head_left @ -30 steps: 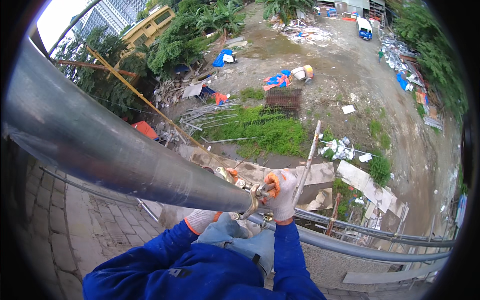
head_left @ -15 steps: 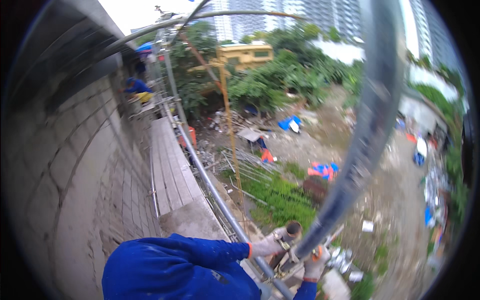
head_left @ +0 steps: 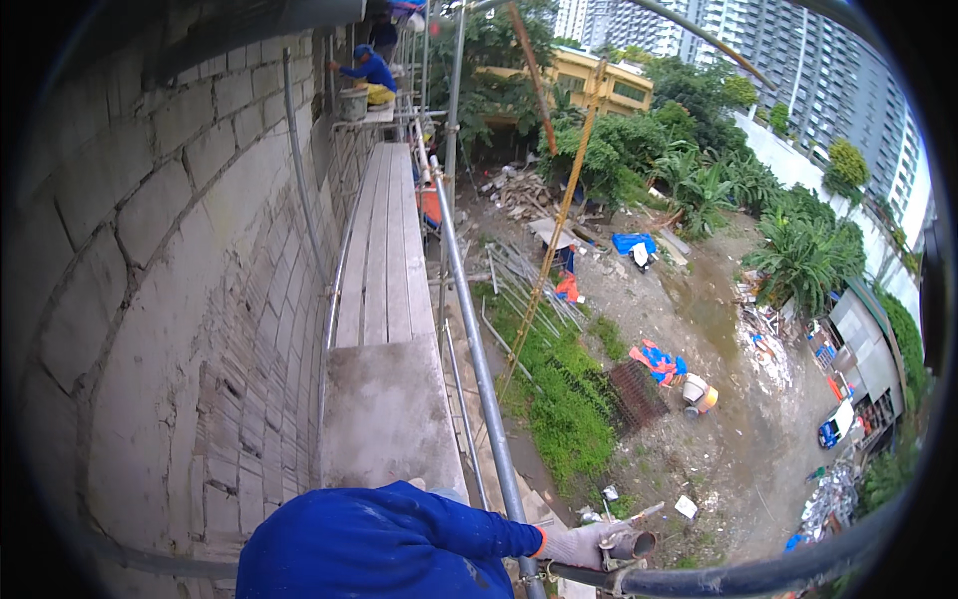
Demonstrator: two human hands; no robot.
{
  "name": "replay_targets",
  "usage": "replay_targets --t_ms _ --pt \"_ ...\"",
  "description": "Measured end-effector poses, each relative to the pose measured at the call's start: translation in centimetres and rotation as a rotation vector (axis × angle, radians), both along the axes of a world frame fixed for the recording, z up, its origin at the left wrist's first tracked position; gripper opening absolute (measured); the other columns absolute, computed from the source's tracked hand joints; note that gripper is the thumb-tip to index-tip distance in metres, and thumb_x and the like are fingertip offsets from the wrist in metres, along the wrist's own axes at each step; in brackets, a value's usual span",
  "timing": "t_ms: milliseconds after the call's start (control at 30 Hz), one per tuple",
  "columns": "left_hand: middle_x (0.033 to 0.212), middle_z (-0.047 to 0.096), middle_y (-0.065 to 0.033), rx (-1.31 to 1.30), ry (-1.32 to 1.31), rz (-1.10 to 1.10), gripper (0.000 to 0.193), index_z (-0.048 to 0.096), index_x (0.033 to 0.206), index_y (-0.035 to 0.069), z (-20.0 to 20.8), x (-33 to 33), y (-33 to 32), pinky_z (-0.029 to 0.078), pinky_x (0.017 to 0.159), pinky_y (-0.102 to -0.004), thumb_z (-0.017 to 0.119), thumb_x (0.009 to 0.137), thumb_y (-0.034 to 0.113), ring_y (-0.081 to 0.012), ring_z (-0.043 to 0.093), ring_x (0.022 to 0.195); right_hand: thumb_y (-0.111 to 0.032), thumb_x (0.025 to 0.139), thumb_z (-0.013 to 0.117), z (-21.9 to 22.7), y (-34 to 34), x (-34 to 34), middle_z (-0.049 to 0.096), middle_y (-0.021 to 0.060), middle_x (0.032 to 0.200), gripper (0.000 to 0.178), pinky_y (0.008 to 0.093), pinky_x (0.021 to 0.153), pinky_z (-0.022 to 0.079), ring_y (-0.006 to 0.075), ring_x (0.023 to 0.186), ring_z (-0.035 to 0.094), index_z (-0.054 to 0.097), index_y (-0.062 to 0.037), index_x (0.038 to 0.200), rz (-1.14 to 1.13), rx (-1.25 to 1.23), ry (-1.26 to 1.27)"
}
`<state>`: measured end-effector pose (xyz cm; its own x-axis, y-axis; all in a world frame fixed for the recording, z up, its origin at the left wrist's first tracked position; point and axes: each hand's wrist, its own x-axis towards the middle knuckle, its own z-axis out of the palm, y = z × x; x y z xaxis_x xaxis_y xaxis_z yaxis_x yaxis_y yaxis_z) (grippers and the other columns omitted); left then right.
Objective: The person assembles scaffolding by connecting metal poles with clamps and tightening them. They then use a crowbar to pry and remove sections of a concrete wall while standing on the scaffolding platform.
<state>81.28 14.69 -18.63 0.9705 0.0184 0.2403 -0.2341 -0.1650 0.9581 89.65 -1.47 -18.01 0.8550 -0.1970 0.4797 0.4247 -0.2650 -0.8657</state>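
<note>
My left hand [head_left: 577, 546], in a pale glove with an orange cuff, reaches out from a blue sleeve at the lower middle. Its fingers are closed around the open end of a short metal scaffold pipe [head_left: 633, 545]. Just below it, a metal clamp [head_left: 621, 579] sits at a dark long pipe [head_left: 758, 579], which curves across the lower right. The silver guardrail pipe [head_left: 477, 349] passes close to my left wrist. My right hand is out of sight. A small pale patch shows behind my sleeve, too covered to identify.
Wooden planks [head_left: 377, 250] and a grey board [head_left: 389, 409] form a narrow walkway beside a block wall [head_left: 160, 220]. A person in blue [head_left: 371, 72] crouches at its far end by a bucket [head_left: 352, 104]. Beyond the rail, the ground [head_left: 738, 439] lies far below.
My view has swung right and down. The long pipe that stood steeply in front of me now lies low across the bottom right. My right hand has gone out of view; my left stays on the pipe end.
</note>
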Motion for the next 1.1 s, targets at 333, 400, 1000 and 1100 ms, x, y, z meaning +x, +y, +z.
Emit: replay_targets --t_ms 333,400,1000,1100 --pt "0.093 0.069 -0.0170 0.265 -0.007 -0.319 0.042 0.059 0.121 0.003 -4.3 -5.3 12.3 0.054 0.090 -0.0498 0.075 0.090 0.026 -0.0330 0.068 0.087 -0.053 0.101 0.054 -1.2 18.2 -10.5 0.056 0.0035 0.070 0.047 0.0386 0.059 0.044 0.0178 0.064 0.054 0.062 -0.0102 0.083 0.336 -0.348 0.136" --pt "0.115 0.065 -0.0253 0.210 0.228 -0.505 0.074 0.050 0.143 -0.002 -5.2 -7.7 18.7 0.050 0.102 -0.0441 0.073 0.075 0.015 -0.0402 0.063 0.115 -0.054 0.101 0.053 -1.6 22.5 -12.7 0.055 0.0031 0.070 0.048 0.0385 0.059 0.043 0.0173 0.064 0.053 0.063 -0.0106 0.084 0.421 -0.414 0.191" --pt "0.119 0.068 -0.0101 -0.636 0.461 1.327 0.054 0.058 0.138 0.003 -13.4 -46.4 56.9 0.053 0.094 -0.0310 0.081 0.091 0.019 -0.0184 0.064 0.112 -0.050 0.107 0.052 -9.5 48.2 -17.9 0.058 0.0043 0.066 0.054 0.0344 0.054 0.039 0.0144 0.058 0.049 0.071 -0.0013 0.093 1.074 -0.893 0.740" --pt "0.123 0.069 -0.0108 -0.857 0.367 1.225 0.055 0.057 0.141 0.003 -13.1 -43.5 55.8 0.052 0.095 -0.0308 0.079 0.093 0.015 -0.0182 0.064 0.114 -0.046 0.104 0.055 -14.0 55.2 -16.6 0.059 0.0080 0.067 0.049 0.0345 0.056 0.044 0.0177 0.061 0.057 0.064 -0.0027 0.083 1.205 -0.951 0.599"
